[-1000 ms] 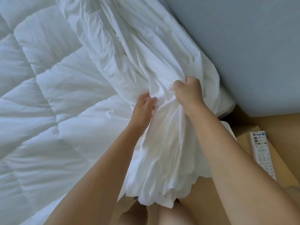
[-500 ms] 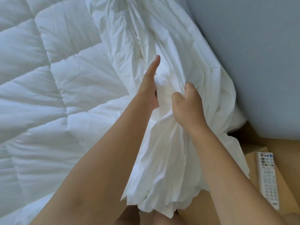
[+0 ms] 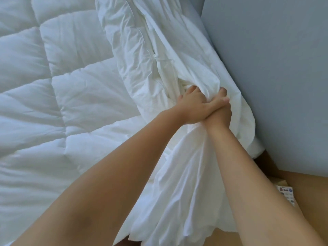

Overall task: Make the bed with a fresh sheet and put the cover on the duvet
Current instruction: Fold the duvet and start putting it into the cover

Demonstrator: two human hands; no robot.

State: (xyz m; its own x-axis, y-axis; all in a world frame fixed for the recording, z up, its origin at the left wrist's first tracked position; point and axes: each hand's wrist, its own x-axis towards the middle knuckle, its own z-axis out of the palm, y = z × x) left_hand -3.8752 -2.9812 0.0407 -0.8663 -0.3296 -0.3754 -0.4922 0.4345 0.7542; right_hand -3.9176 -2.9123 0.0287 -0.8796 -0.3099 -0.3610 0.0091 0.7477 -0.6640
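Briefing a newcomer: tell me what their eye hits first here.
Two hands meet at centre right, the left hand over the right hand, both gripping the bunched white duvet cover. The puffy quilted duvet fills the left; a grey wall rises on the right.

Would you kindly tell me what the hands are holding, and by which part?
The duvet cover, by a gathered bunch above its hanging edge: the right hand grips it, the left hand overlaps, fingers curled into the folds.
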